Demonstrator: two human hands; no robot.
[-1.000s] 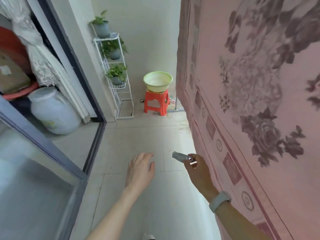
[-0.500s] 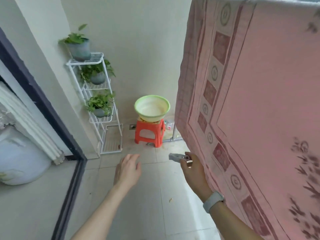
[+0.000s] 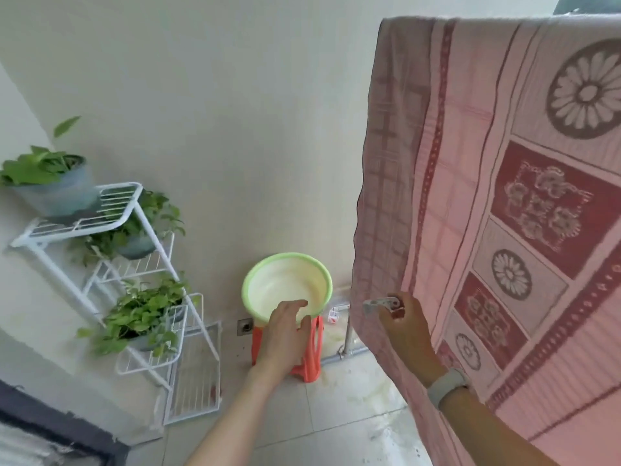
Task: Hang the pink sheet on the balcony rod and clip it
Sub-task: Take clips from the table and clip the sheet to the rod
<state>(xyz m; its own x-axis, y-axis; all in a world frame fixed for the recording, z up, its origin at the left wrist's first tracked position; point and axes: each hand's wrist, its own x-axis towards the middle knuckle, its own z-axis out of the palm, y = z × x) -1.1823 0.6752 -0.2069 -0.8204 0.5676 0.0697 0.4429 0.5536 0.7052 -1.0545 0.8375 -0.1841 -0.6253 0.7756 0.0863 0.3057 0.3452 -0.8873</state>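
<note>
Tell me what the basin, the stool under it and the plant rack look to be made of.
Green basin: likely plastic, with a smooth, slightly glossy molded rim and a pale inside. Orange stool: also looks like plastic, one uniform bright color with rounded molded legs. White plant rack: probably painted or coated metal wire, going by its thin rods and tube frame.

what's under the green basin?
The green basin sits on an orange plastic stool on the tiled floor. The left hand covers much of the stool's front and the basin's near rim; nothing shows inside the basin.
</note>
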